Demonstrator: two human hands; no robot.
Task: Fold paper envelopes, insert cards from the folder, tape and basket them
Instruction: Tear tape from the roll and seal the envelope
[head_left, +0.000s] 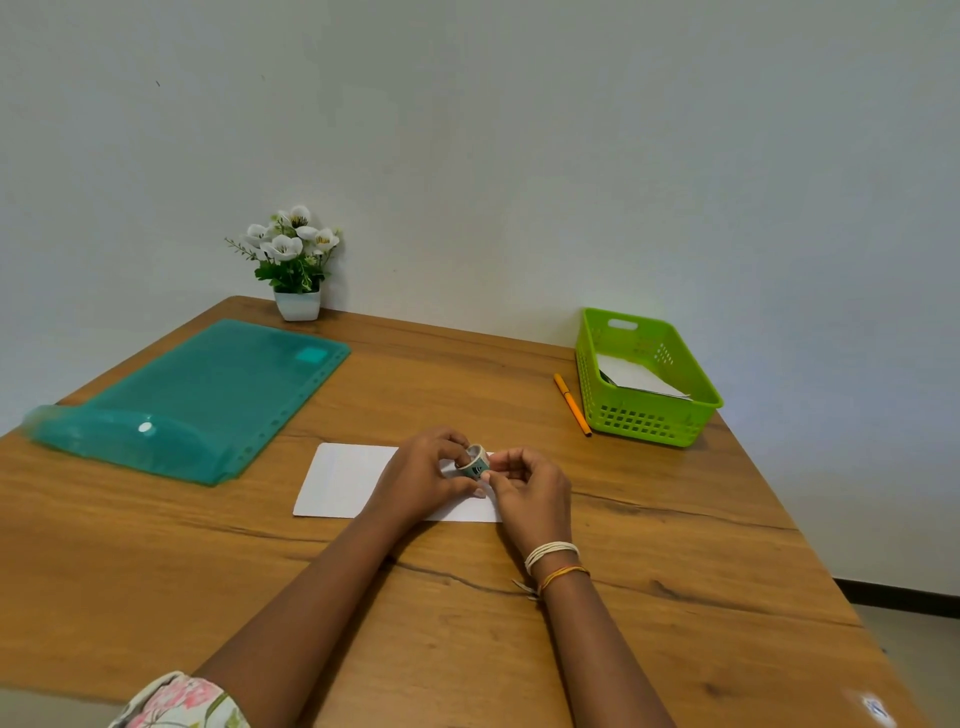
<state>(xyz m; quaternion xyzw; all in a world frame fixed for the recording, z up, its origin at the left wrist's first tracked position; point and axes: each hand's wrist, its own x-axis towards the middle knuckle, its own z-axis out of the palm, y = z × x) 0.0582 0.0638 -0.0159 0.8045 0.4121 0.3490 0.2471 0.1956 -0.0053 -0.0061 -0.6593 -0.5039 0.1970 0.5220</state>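
Observation:
A folded white paper envelope (343, 480) lies flat on the wooden table in front of me. Just above its right half, my left hand (423, 475) grips a small roll of tape (475, 460) between thumb and fingers. My right hand (527, 491) pinches at the roll's edge with curled fingers. A teal plastic folder (208, 395) lies at the left, its near flap raised. At the right stands a green basket (644, 415) with white envelopes (639, 379) inside.
An orange pen (571, 404) lies beside the basket's left wall. A small white pot of white flowers (296, 265) stands at the back against the wall. The table's right edge (831, 587) drops to the floor.

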